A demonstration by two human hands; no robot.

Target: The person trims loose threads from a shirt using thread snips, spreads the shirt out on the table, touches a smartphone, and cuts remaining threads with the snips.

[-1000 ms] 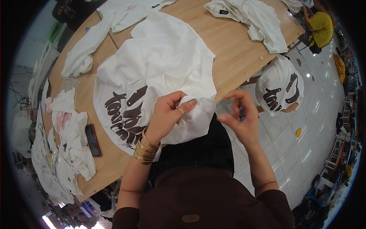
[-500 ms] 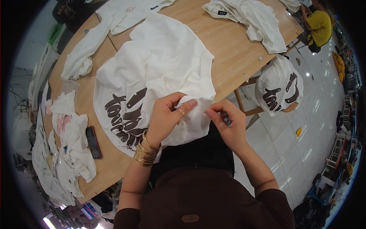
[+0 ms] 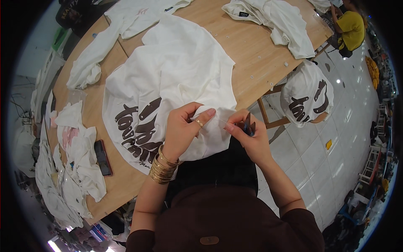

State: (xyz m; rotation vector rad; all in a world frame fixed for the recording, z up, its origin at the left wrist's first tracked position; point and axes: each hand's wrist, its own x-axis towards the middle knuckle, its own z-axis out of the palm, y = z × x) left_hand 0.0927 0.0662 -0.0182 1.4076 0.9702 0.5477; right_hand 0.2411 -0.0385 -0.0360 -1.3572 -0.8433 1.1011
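Observation:
A white garment [image 3: 184,63] with large dark brown lettering is spread over the near part of the table and droops over its edge toward me. My left hand [image 3: 181,129], with a ring and a stack of gold bangles, pinches a fold of its cloth between thumb and fingers. Close beside that fold, my right hand [image 3: 253,145] is closed around small thread snips [image 3: 249,127], their dark blades pointing up and away. Its thumb and forefinger pinch together at the cloth's edge, seemingly on a fine thread too thin to make out clearly.
More white garments lie at the table's [image 3: 241,46] far side, including a crumpled one [image 3: 289,31]. At left are white cloth pieces [image 3: 79,147] and a dark phone [image 3: 103,158]. A printed white garment [image 3: 308,94] covers a stool at right. A person in yellow [image 3: 351,30] sits far right.
The snips in my right hand have swung so their blades now show upright above the fingers. The right fingertips have shifted slightly left toward the cloth; the left hand keeps its pinch.

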